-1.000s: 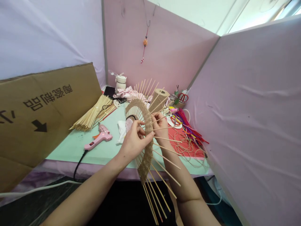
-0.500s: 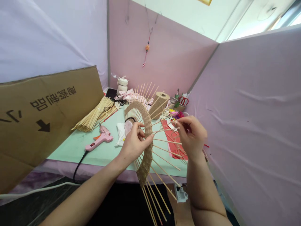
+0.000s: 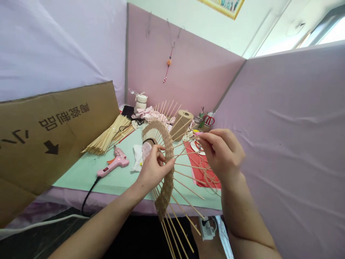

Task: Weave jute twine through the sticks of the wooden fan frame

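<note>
A fan-shaped piece of thin wooden sticks, with a curved woven band of brown twine point(image 3: 169, 177) across them, stands tilted before me. My left hand point(image 3: 155, 167) is closed on the band's inner side, thumb lying over its outer edge. Bare stick ends point(image 3: 188, 181) spread out to the right and downward. To the right, my right hand point(image 3: 222, 151) pinches what looks like a strand of twine, close to the upper stick tips. The strand slants from the band near my left thumb; its end is hidden by the fingers. Loose twine point(image 3: 211, 174) lies in loops below that hand.
A pink glue gun point(image 3: 114, 165) lies on the green tabletop point(image 3: 81, 174) beside a bundle of sticks point(image 3: 105, 138). Behind the fan stands a twine spool point(image 3: 182, 124). Red-handled scissors point(image 3: 209, 119) are at the back right. A cardboard sheet point(image 3: 59, 126) leans at left.
My right hand has moved slightly right and up, away from the band, still pinching. My left hand keeps its hold on the woven band. The view has tilted up a little.
</note>
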`<state>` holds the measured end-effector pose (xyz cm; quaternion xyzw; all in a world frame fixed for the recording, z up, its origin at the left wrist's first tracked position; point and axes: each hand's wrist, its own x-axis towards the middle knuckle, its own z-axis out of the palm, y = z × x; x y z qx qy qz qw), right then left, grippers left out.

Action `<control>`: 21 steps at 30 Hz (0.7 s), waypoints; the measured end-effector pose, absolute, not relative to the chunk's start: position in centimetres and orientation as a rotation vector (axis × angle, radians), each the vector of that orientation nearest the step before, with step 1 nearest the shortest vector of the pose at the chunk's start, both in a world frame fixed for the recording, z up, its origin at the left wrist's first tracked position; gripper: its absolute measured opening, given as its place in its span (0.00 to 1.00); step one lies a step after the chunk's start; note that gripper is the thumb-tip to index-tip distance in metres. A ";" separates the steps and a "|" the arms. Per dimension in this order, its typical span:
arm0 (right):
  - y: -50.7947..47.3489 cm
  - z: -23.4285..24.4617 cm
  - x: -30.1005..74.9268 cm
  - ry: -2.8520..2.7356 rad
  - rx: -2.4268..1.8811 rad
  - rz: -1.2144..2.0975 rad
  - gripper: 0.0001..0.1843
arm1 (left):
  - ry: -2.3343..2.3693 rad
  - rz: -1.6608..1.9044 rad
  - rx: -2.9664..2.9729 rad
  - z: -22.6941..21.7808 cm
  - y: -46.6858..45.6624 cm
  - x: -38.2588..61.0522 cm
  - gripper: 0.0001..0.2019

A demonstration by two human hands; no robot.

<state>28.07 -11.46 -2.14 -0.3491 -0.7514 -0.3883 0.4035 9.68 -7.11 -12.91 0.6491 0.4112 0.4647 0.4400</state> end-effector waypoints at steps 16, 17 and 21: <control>-4.8 -6.9 28.7 -1.641 -1.450 -0.117 0.07 | 0.987 1.161 1.610 -13.6 -7.6 10.2 0.22; -3.7 -8.4 27.7 -1.585 -1.465 0.006 0.07 | 0.973 1.167 1.606 -13.8 -7.6 10.3 0.23; -0.8 -12.8 23.5 -1.249 -1.242 0.509 0.05 | 0.929 1.186 1.597 -14.2 -7.6 10.5 0.22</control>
